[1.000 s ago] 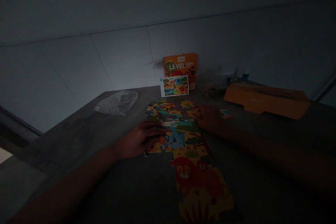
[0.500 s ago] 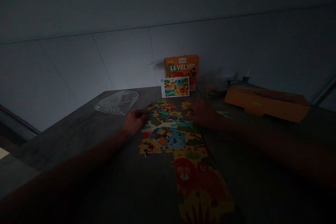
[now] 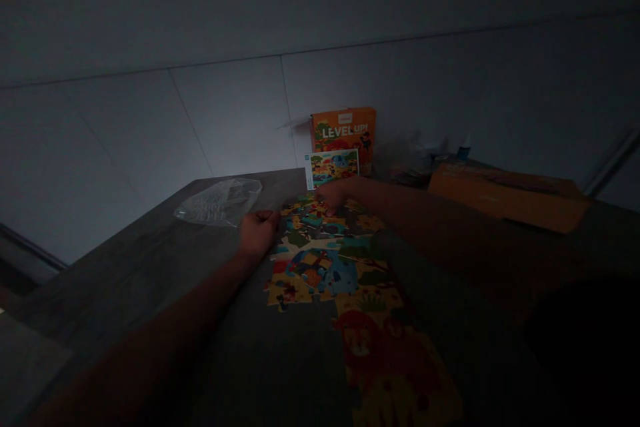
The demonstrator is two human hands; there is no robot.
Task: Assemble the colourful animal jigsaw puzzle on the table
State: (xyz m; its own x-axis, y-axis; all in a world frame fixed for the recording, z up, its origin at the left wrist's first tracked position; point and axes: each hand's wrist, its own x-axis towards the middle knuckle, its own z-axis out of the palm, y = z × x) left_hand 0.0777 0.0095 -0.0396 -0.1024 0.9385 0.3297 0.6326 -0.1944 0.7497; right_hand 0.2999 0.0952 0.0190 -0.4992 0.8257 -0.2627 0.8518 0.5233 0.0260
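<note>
Partly joined puzzle (image 3: 350, 273) lies on the table, with a red lion at its near end and a blue elephant farther up. Loose puzzle pieces (image 3: 313, 220) are heaped beyond the joined part. At the heap's left edge my left hand (image 3: 259, 233) is closed, its fingers bent together; whatever they hold, if anything, is hidden. My right hand (image 3: 334, 193) reaches across the far side of the heap, fingertips down among the pieces and apart from each other. A picture card (image 3: 333, 163) stands upright just behind it, its lower edge partly covered by the hand.
An orange box (image 3: 367, 121) marked LEVEL UP! stands behind the card. On the left lies a clear plastic bag (image 3: 220, 202). An orange box part (image 3: 505, 200) lies at the right, with a small bottle (image 3: 464, 148) behind it. The grey table (image 3: 175, 273) is dimly lit.
My right hand has moved left and away from me, from the heap's right side to its far middle. My left hand stays by the left edge, its fingers more curled.
</note>
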